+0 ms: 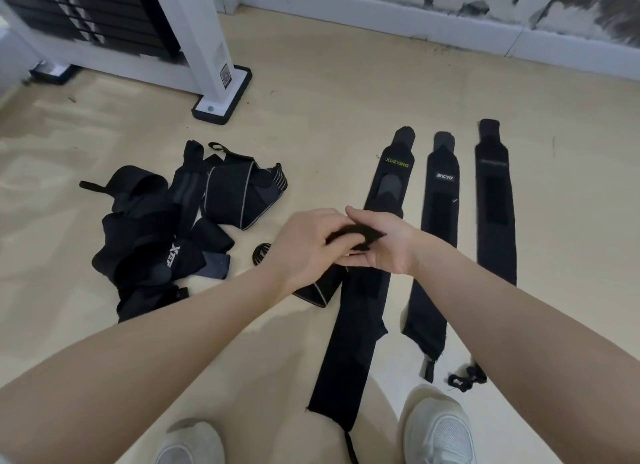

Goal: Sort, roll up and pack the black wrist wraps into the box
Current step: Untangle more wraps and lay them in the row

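**Another Wrap Worked Free Above the Sorted Row**

Three wrist wraps are laid out flat and parallel on the pale floor at centre right of the frame: the XUEYING wrap (pixel 367 255), the JINCYO wrap (pixel 437 235) and a third wrap (pixel 495 207) at the far right. They appear to be spread lengthwise so that they can be compared and rolled later. An unsorted pile of wraps (pixel 162 235) lies tangled at centre left, well apart from the row, which suggests sorting is only partly done. No box is visible in the frame.

A further black wrap (pixel 356 236) is held in mid-frame, above the near half of the XUEYING wrap. It is gripped by the left hand (pixel 304 248), whose fingers are curled down over one end, and pinched by the right hand (pixel 381 241), turned palm inward with the thumb on top. A grey-edged tail (pixel 317 290) hangs beneath the left wrist onto the floor; whether it belongs to the held wrap cannot be told. Both forearms are extended forward from the lower corners and converge at the centre. White shoes (pixel 436 432) are seen at the bottom edge, and a white machine frame (pixel 214 47) stands at upper left.
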Demonstrator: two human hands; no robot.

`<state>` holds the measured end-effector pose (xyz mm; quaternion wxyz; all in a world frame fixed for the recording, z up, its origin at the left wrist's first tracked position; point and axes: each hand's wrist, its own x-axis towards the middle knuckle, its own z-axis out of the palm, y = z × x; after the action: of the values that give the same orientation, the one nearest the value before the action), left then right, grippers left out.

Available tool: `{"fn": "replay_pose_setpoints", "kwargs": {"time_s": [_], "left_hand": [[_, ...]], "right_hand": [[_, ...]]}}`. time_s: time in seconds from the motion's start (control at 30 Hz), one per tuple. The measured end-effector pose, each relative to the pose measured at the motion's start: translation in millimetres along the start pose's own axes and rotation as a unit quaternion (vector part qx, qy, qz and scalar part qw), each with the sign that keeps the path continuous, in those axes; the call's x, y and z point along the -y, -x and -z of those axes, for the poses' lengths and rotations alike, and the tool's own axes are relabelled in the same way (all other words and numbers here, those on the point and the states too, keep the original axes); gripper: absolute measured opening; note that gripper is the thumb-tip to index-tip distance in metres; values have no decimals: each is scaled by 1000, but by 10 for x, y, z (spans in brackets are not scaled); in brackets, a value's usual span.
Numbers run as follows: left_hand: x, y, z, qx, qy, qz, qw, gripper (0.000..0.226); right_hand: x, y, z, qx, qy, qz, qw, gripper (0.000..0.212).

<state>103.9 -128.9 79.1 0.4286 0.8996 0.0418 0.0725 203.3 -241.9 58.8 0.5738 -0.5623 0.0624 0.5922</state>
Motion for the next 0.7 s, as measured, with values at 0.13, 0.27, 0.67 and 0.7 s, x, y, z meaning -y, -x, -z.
{"fn": "replay_pose_setpoints", "kwargs": {"time_s": [0.13,0.27,0.67,0.7], "left_hand": [[26,-131,84,-16,267,290,919,11],[101,-251,176,-4,320,284,904,15],[490,-695,90,-117,231,262,930,26],[512,-715,62,-110,253,274,921,24]], "right_hand": [[-25,-18,13,-102,291,-1,951,28],[-37,-36,22,5,298,112,948,30],[-62,-346,-362,-34,16,161,986,32],[-46,-374,-331,-63,27,170,983,30]]}}
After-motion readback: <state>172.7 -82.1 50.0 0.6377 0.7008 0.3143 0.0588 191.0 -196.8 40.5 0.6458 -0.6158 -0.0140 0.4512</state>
